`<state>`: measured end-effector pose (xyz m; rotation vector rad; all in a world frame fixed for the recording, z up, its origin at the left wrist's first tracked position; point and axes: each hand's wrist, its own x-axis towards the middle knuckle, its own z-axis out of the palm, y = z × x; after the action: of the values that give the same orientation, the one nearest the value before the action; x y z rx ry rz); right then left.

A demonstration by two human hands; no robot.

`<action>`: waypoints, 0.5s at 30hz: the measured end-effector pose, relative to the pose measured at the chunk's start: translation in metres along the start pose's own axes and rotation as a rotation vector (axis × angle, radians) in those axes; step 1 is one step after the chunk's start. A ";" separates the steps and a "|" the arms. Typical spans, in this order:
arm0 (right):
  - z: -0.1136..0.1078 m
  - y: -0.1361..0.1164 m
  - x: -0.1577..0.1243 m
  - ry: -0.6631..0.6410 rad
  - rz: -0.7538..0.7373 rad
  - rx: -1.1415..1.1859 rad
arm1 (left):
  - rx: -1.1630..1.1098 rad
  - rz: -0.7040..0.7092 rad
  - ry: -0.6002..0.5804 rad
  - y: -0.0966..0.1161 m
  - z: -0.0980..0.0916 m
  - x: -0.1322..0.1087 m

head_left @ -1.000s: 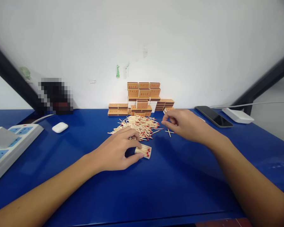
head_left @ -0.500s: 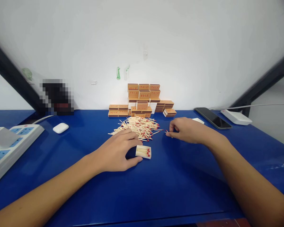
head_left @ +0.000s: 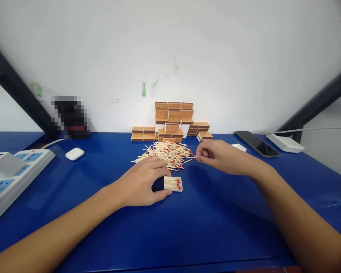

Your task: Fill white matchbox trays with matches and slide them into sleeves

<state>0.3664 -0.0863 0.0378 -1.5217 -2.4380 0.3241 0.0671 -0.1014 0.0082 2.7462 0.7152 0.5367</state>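
Spread left hand (head_left: pixel 142 184) brackets a white rectangular card tray (head_left: pixel 174 190); right hand (head_left: pixel 220 156), fingertips together, contents unclear, apparently gathers red-tipped wooden matches (head_left: pixel 169 152), calling for a light pinch.

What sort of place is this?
Probably an indoor workspace or desk area, judging by the flat blue tabletop, the long white, blue-socketed power strip and the stacked orange cardboard matchboxes.

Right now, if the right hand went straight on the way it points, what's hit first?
Likely the right edge of the heap of pale wooden, red-tipped matches, just left of the right hand; height and depth are unclear from this single view.
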 end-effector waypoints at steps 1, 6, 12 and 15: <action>0.000 -0.009 -0.001 0.024 -0.016 0.075 | -0.001 -0.006 -0.001 0.000 0.000 0.000; 0.002 -0.048 -0.006 -0.012 -0.128 0.335 | -0.006 -0.020 0.010 -0.003 0.003 0.002; 0.007 -0.048 -0.006 -0.062 -0.079 0.359 | -0.081 -0.112 0.022 0.000 0.003 0.001; 0.007 -0.044 -0.007 -0.052 -0.088 0.371 | -0.284 -0.205 -0.001 0.007 0.000 0.002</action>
<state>0.3293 -0.1120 0.0444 -1.2567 -2.3088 0.7585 0.0715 -0.1064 0.0104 2.3798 0.8383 0.5448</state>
